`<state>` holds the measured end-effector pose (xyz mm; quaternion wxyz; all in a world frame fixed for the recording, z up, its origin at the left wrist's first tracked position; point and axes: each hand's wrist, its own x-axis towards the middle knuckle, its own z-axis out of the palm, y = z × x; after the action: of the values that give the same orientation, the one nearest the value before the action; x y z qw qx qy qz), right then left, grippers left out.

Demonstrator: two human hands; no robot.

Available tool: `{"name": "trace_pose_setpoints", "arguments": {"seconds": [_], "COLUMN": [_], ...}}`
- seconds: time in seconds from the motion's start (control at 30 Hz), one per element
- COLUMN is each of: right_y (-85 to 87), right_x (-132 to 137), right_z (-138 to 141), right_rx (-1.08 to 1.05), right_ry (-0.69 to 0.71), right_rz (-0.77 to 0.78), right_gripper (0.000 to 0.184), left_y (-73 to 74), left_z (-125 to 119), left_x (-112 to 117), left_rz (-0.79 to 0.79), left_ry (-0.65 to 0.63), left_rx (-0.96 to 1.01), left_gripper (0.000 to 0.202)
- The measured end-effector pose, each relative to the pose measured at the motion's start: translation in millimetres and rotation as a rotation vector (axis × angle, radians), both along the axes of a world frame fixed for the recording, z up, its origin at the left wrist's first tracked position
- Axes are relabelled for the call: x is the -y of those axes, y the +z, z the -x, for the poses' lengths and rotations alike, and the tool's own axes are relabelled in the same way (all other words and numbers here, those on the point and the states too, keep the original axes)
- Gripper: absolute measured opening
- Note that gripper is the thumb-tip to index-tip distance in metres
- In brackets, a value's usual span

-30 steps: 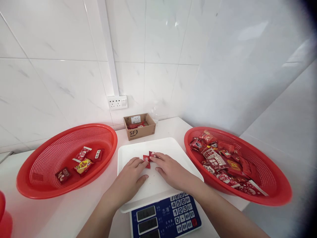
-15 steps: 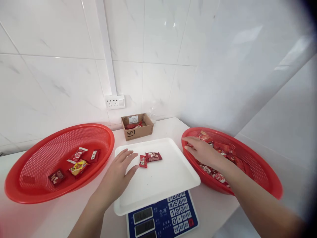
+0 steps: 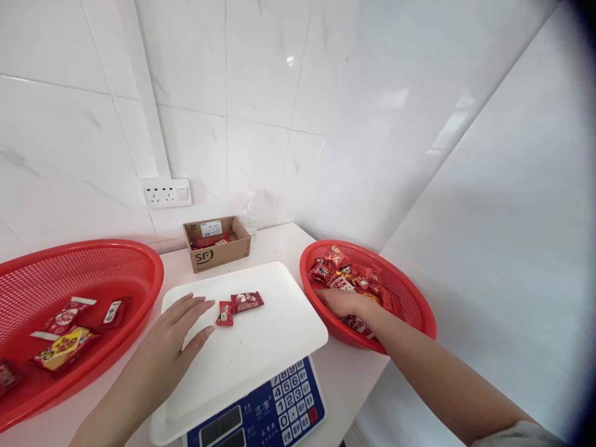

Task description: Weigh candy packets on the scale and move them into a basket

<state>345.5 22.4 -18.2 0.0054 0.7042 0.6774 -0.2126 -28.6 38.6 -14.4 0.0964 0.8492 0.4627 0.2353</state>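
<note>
My left hand (image 3: 179, 332) hovers over the left side of a white scale tray (image 3: 274, 329), fingers apart, holding nothing. Close to its fingertips, a small red candy packet (image 3: 224, 314) lies on the tray, touching a dark red snack packet (image 3: 247, 302). Over at the right, my right hand (image 3: 339, 302) is down inside a red plastic basket (image 3: 421, 313), among several red snack packets (image 3: 342, 282). Its fingertips are hidden, so whether they grip a packet cannot be seen. Below the tray shows the scale's blue keypad panel (image 3: 261, 413).
Another red basket (image 3: 156, 273), at the left, holds a few packets, including a yellow and red one (image 3: 65, 349). Behind the tray stands a cardboard box (image 3: 228, 254) with red packets inside, beside a clear plastic bottle (image 3: 250, 214). A wall socket (image 3: 166, 193) is above.
The view has turned to the right. My right hand has gone lower into the right basket, its fingers now out of sight. My left hand stays over the tray beside the two packets.
</note>
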Motion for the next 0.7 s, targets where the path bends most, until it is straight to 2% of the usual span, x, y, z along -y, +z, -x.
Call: {"name": "trace_pose_setpoints", "arguments": {"seconds": [0.07,0.2,0.37,0.57,0.7], "right_y": [-3.0,-0.7,3.5,-3.5,-7.5], "right_x": [-2,0,5,-1,-6], "right_z": [1,5,7,8,6], "right_rx": [0.013,0.017,-0.004,0.005,0.029], "right_ry": [-0.015,-0.028,-0.05,-0.084,-0.122], "right_rz": [0.064,0.095,0.101,0.071,0.048], "right_gripper": [0.04,0.039,0.037,0.032,0.037], "left_y": [-1.1,-0.7,3.1,7.6,8.7], "left_z": [1,2,-1,-4,-3], "left_x": [-1,-1,2,7,9], "left_rz": [-0.004,-0.014,-0.007,0.044,0.069], "left_ry": [-0.003,-0.004,-0.001,-0.045,-0.042], "left_rx": [-0.017,-0.038,-0.064,-0.122,-0.125], "left_gripper": [0.047,0.047,0.045,0.042,0.042]}}
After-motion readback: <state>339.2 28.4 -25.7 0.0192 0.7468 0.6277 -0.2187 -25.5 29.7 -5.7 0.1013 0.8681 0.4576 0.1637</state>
